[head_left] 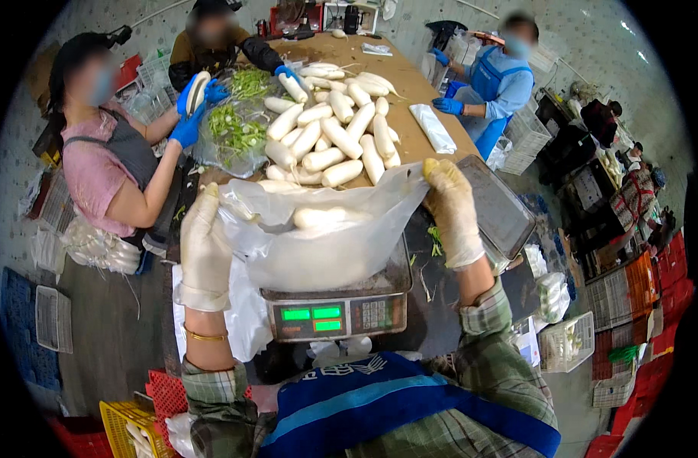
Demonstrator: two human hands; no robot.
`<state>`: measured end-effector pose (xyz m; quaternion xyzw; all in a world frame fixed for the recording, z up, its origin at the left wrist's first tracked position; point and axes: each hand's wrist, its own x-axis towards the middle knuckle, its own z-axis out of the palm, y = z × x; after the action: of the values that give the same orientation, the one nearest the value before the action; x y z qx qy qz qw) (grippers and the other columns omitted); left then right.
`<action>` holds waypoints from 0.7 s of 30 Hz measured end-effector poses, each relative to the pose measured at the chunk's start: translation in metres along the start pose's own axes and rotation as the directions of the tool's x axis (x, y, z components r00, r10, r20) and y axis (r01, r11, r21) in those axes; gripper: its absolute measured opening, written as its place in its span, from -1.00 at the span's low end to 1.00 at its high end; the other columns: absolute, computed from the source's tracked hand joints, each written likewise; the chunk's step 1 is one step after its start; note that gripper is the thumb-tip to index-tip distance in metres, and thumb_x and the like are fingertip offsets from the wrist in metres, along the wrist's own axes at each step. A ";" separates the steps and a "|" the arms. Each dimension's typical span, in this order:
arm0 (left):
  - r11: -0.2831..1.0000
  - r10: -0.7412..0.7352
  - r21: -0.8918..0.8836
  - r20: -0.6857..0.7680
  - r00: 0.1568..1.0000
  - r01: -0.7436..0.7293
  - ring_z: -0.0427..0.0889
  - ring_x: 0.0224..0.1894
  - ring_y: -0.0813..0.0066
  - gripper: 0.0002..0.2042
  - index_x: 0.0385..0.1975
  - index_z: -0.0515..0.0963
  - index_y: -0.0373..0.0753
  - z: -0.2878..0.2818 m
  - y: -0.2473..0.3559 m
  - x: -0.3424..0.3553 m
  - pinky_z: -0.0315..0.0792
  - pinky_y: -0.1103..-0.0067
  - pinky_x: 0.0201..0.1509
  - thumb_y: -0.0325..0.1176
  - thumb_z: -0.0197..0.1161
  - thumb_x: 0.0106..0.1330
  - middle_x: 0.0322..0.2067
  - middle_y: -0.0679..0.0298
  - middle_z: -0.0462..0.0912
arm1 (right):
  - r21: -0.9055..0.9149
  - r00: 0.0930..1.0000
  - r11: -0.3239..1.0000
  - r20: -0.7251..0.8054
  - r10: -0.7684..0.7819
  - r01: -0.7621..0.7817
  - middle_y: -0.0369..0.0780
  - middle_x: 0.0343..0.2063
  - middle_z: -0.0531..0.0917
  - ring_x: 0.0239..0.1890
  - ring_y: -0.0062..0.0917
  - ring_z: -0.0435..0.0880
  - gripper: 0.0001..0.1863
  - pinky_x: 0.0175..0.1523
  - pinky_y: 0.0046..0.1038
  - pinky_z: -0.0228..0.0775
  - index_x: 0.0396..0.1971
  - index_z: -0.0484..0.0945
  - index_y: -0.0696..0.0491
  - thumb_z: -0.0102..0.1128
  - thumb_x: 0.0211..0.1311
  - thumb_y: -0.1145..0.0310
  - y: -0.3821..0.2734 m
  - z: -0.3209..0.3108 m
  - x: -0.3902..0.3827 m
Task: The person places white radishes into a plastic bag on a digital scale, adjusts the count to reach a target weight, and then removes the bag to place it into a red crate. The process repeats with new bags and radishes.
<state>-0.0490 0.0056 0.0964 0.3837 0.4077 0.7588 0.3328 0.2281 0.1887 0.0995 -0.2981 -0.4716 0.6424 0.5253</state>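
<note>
My left hand [205,256] and my right hand [453,212], both in pale thin gloves, are closed on opposite upper edges of a translucent plastic bag [326,263]. Stretched between them, its mouth gapes away from me. White radishes [326,217] show inside; how many I cannot tell. The bag is over a digital scale [398,301] with a lit green display, and hides most of its pan. Just beyond the bag lies a large pile of white radishes [337,133] on the brown tabletop [417,76].
Cut green leaves [238,130] lie left of the pile. A person at left [108,168] handles a radish [196,93]; another stands at the back [211,46]. A third, in blue [494,84], is at right. A metal tray [501,206] and folded white bags [433,128] lie right.
</note>
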 end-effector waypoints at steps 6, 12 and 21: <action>0.836 -0.333 -0.375 0.232 0.914 0.400 0.65 -0.05 0.32 -0.65 0.08 0.43 -0.38 -0.003 -0.002 0.053 0.54 0.36 0.01 -0.23 -0.06 0.53 0.01 0.05 0.60 | -0.126 0.998 0.992 0.069 -0.003 0.012 -0.36 -0.39 0.59 -0.33 -0.70 0.49 -0.75 -0.18 -0.59 0.36 -0.33 0.59 0.11 0.18 0.36 0.21 -0.010 0.004 0.031; 0.681 -0.108 -0.640 0.394 0.913 0.357 0.59 0.09 0.20 -0.58 0.24 0.26 -0.48 0.033 0.034 0.043 0.55 0.35 0.05 -0.30 -0.11 0.54 0.19 -0.06 0.45 | 0.286 0.967 0.958 0.241 -0.088 0.016 -0.28 -0.20 0.60 -0.16 -0.57 0.60 -0.72 -0.01 -0.41 0.50 0.00 0.45 0.06 0.10 0.41 0.25 -0.041 0.029 -0.005; 0.544 -0.360 -0.443 0.644 0.675 0.713 0.56 0.10 0.20 -0.66 0.16 0.36 -0.38 0.063 -0.026 -0.001 0.42 0.24 0.20 -0.34 -0.09 0.50 0.07 0.03 0.55 | -0.421 0.852 0.894 0.515 0.094 0.156 -0.29 0.04 0.58 -0.03 -0.51 0.60 -0.59 0.06 -0.45 0.49 0.05 0.57 0.10 0.22 0.33 0.15 -0.002 0.032 -0.059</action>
<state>0.0107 0.0392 0.0972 0.2629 0.1131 0.5838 0.7598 0.2166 0.1231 0.1066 -0.2170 -0.7360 0.5642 0.3048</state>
